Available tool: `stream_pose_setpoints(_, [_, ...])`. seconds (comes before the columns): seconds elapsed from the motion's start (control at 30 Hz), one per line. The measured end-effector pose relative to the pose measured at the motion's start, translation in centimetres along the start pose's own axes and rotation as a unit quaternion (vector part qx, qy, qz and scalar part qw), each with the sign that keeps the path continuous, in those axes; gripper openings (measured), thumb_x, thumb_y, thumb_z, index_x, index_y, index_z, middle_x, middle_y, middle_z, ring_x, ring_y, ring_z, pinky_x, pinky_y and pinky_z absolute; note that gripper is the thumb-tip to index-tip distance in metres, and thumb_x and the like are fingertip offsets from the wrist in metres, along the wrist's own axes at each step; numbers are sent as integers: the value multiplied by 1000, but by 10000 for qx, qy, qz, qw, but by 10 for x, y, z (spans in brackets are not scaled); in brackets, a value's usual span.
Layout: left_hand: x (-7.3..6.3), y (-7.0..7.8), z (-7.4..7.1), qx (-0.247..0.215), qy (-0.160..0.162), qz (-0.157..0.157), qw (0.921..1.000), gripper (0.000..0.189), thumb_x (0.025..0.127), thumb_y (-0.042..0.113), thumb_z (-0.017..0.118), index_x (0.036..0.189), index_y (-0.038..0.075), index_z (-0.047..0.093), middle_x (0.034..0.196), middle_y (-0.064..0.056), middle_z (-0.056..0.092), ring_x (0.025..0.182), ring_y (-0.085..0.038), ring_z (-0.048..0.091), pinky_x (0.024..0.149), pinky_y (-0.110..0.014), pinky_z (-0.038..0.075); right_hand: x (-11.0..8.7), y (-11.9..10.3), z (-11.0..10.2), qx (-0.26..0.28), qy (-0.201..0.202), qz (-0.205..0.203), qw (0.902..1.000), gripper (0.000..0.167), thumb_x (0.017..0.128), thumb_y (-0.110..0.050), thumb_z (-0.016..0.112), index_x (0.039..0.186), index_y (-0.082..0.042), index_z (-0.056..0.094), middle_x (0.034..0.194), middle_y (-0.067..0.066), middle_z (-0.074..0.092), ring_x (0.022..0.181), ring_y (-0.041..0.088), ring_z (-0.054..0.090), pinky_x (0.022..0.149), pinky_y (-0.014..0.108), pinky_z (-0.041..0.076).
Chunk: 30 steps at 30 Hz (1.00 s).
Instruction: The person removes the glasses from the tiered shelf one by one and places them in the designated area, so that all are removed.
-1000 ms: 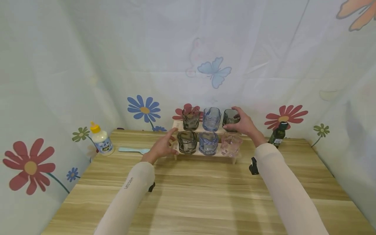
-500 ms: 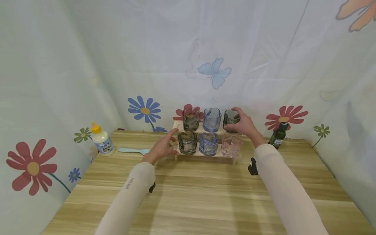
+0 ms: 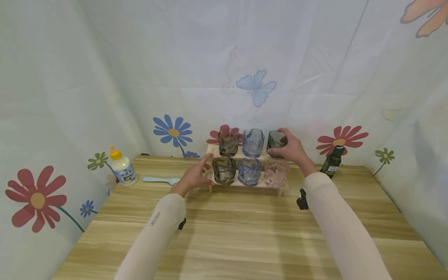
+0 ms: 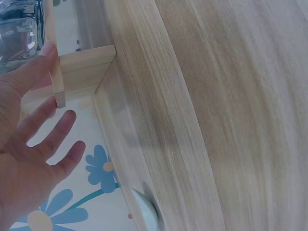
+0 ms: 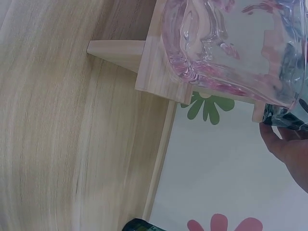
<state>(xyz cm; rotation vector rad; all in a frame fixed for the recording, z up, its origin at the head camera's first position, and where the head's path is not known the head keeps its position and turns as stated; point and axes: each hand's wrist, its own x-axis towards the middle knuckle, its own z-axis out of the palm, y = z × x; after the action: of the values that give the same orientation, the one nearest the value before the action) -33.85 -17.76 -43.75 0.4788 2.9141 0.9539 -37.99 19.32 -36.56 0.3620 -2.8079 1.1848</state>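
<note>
A two-tier wooden rack (image 3: pixel 212 149) bears two rows of wavy glass tumblers. My right hand (image 3: pixel 292 149) holds the dark grey tumbler (image 3: pixel 274 139) at the right end of the upper tier, thumb in front and fingers round the far side. At the rack's left end, my left hand (image 3: pixel 192 177) has its thumb on the lower shelf, its other fingers spread. In the left wrist view, thumb and index finger grip the plank's end (image 4: pixel 57 79). A pink tumbler (image 5: pixel 216 53) stands below the right hand, on the lower tier.
Beside the held glass are a blue tumbler (image 3: pixel 252 144) and a smoky one (image 3: pixel 228 143); another blue (image 3: pixel 249 172) and smoky tumbler (image 3: pixel 224 171) stand in front. A yellow-capped bottle (image 3: pixel 124 170) and pale blue spatula (image 3: pixel 159 179) lie left, a dark green bottle (image 3: pixel 331 162) right.
</note>
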Motion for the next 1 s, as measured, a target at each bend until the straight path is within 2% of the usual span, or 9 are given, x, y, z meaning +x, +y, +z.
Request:
stream_pose_setpoints(0.3, [0,4,-1,-29,-7,-37,10000,107,77,17,88,159,29,20,134,-17,63,123,-41,58,100,-57,47,-4,2,-7,22,111,65,9999,90,87,-30,78,157,-16,25,143,29,47,129,46,48,104,62,42])
stream_pose_setpoints(1.0, [-2,5,-3,16,-29,-2,10000,106,78,18,87,159,26,20,134,-18,62,120,-41,59,97,-57,48,-21,5,-35,-101,237,-179,9995,90,86,-31,80,157,-14,26,134,28,52,123,43,51,99,60,45])
